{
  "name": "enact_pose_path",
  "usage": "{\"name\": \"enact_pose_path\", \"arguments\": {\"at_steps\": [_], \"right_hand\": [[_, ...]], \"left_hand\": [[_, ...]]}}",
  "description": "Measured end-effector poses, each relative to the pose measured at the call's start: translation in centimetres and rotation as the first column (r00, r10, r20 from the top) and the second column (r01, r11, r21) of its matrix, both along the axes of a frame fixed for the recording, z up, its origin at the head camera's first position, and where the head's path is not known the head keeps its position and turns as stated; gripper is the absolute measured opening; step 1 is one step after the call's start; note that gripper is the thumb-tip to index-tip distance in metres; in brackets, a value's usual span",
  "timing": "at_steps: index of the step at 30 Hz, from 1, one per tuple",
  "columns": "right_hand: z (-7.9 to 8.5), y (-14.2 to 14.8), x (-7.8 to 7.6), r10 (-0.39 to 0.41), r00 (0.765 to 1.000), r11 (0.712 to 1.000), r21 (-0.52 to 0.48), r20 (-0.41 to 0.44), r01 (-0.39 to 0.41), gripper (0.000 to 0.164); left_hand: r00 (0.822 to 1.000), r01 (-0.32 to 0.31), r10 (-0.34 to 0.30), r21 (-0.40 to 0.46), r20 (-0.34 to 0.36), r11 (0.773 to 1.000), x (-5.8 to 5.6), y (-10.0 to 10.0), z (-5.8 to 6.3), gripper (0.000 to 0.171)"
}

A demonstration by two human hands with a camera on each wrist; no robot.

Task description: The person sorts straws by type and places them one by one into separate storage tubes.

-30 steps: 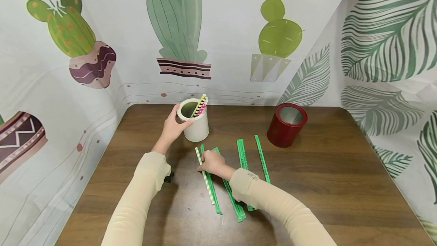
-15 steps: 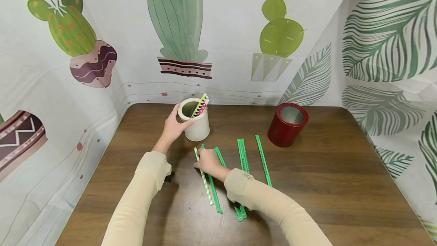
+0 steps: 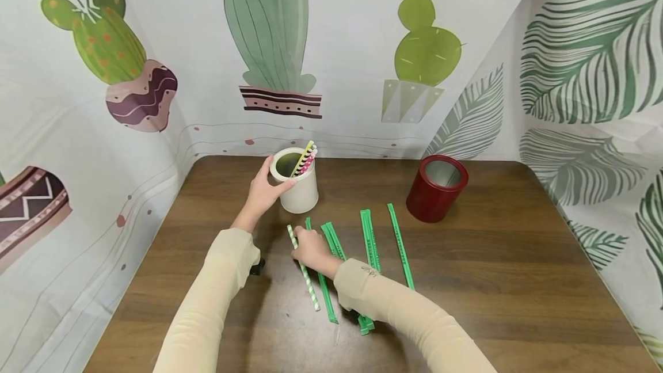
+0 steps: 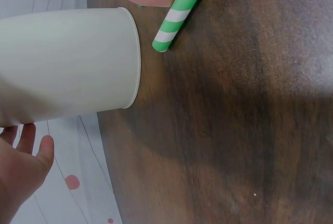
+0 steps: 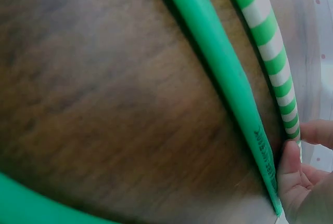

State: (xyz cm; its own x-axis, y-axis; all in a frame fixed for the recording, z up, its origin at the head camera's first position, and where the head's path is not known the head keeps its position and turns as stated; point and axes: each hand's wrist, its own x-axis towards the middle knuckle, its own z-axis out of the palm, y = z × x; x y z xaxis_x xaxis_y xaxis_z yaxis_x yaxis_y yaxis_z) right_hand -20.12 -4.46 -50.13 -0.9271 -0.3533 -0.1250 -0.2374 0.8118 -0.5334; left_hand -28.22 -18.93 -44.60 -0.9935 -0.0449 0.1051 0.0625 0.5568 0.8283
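Observation:
At the back left of the table a white can point(image 3: 301, 195) stands with several patterned straws point(image 3: 305, 160) leaning inside it. My left hand point(image 3: 262, 193) holds it by the rim, thumb on the near side; the left wrist view shows fingers against the can's pale wall point(image 4: 67, 63). In front of the can, my right hand point(image 3: 312, 249) pinches a green-and-white striped straw point(image 3: 309, 286) near its far end. That straw point(image 5: 273, 52) is between thumb and finger in the right wrist view. A green wrapped straw point(image 3: 326, 298) lies beside it, partly hidden by the right hand.
More green wrapped straws lie to the right, among them a pair point(image 3: 370, 238) and a single one point(image 3: 401, 249). Others are partly under the right forearm point(image 3: 399, 298). A dark red can point(image 3: 437, 191) stands at the back right. Behind the brown table point(image 3: 492, 246) hangs a cactus-print cloth point(image 3: 352, 45).
My right hand has moved a little to the left, and the striped straw has shifted left with it, away from the green wrapped straw. The left hand keeps holding the white can.

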Motion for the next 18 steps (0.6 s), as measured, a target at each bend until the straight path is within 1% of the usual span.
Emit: {"name": "enact_pose_path", "arguments": {"at_steps": [3,5,7,9,12,15,16,18], "right_hand": [[0.0,0.0,0.1,0.0,1.0,1.0,-0.003,0.002,0.0,0.035],[0.0,0.1,0.1,-0.001,1.0,1.0,-0.023,0.016,0.001,0.036],[0.0,0.2,0.0,0.004,0.999,0.999,-0.054,0.051,-0.002,0.037],[0.1,0.4,-0.1,0.009,0.994,0.994,-0.114,0.107,0.003,0.039],[0.5,0.8,-0.3,0.03,0.977,0.967,-0.254,0.209,0.024,0.04],[1.3,1.2,-0.4,0.07,0.956,0.92,-0.388,0.286,0.049,0.039],[1.6,1.3,-0.4,0.088,0.949,0.909,-0.415,0.303,0.048,0.039],[2.3,1.6,-0.4,0.124,0.938,0.894,-0.446,0.323,0.035,0.039]], "left_hand": [[1.0,0.004,-0.004,-0.002,-0.003,1.0,0.0,0.0,0.0,0.09],[1.0,0.005,-0.005,0.001,-0.001,1.0,0.0,0.0,0.0,0.09],[1.0,0.01,-0.01,0.004,0.0,1.0,0.0,0.0,0.0,0.091],[1.0,0.012,-0.012,0.009,0.0,1.0,0.0,0.0,0.0,0.091],[1.0,0.006,-0.006,0.003,-0.001,1.0,0.0,0.0,0.0,0.09],[1.0,0.005,-0.005,-0.005,0.003,1.0,0.1,0.0,0.0,0.09],[1.0,0.003,-0.003,-0.008,0.004,1.0,0.1,0.0,0.0,0.09],[1.0,0.006,-0.006,-0.007,0.007,1.0,0.1,0.0,0.0,0.09]]}}
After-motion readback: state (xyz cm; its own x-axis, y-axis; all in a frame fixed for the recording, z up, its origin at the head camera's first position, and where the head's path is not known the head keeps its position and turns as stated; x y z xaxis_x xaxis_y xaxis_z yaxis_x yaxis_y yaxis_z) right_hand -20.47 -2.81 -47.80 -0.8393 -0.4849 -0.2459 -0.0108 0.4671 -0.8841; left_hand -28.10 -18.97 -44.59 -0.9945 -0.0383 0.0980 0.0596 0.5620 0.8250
